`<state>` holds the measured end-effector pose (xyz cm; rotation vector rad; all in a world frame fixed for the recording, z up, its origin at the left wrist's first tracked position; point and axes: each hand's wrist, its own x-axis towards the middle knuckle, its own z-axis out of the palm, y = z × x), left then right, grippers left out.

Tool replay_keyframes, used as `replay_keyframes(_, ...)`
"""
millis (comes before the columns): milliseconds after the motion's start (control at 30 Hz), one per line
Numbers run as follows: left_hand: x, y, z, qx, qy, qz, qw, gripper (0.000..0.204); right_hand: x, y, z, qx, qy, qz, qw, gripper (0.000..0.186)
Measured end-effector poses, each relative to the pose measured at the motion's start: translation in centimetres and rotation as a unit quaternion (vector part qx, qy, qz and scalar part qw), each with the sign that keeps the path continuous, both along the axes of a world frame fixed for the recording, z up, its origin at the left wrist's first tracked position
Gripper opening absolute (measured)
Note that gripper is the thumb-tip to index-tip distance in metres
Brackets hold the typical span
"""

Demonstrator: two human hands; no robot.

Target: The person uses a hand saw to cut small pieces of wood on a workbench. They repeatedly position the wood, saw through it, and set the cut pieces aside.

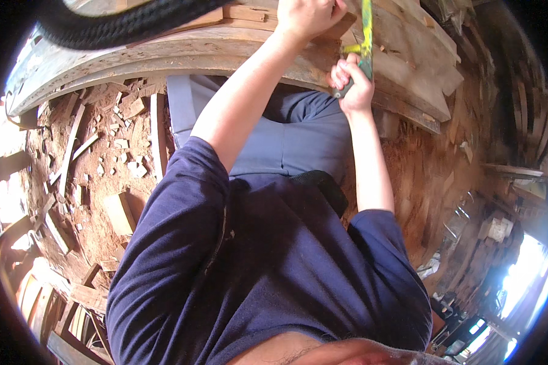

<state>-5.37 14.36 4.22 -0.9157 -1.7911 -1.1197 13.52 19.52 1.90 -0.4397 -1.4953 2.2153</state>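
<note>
At the top edge, my left hand [307,17] is over the stacked boards, its fingers curled and partly cut off by the frame. A brown piece of wood [342,29] lies beside it; whether the fingers grip it is hidden. To its right and nearer to me, my right hand [354,85] is wrapped round the handle of a green-handled tool [365,66]. A narrow yellow-green strip runs up from that handle and out of view, with a short yellow piece sticking out leftward. The tool's exact kind does not show.
Stacked planks [128,64] stretch across the top, close to my knees. Wood chips, offcuts [120,213] and sticks [73,143] litter the brown floor on the left. A thick black ribbed tube [128,27] crosses the upper left. More timber [523,115] stands at the far right.
</note>
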Motion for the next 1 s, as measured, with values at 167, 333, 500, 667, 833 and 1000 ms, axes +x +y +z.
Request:
replay_keyframes(167,-0.4,0.4,0.0,-0.001,-0.015,0.006,1.000,0.029,4.0,-3.2,-1.8,-0.013,0.034,0.021,0.999,0.029)
replay_keyframes(333,-0.2,0.3,-0.3,0.001,0.003,-0.003,1.000,0.028,4.1,-0.9,1.1,0.001,-0.031,0.050,0.998,0.026)
replay_keyframes(500,-0.1,-0.1,-0.2,-0.006,0.002,-0.013,1.000,0.027,-0.8,0.8,0.8,0.009,-0.018,0.016,1.000,0.031)
replay_keyframes(667,-0.4,0.4,-0.4,0.017,-0.001,0.007,1.000,0.028,2.6,-1.8,-1.8,-0.008,0.022,0.007,1.000,0.030)
replay_keyframes(833,-0.2,0.4,-0.5,0.018,-0.002,-0.005,1.000,0.029,4.1,-1.2,-0.1,-0.039,0.019,0.046,0.998,0.029)
replay_keyframes(1000,-0.2,-0.3,0.0,0.024,-0.003,-0.017,1.000,0.030,-1.4,1.3,0.4,-0.045,0.023,0.035,0.998,0.025)
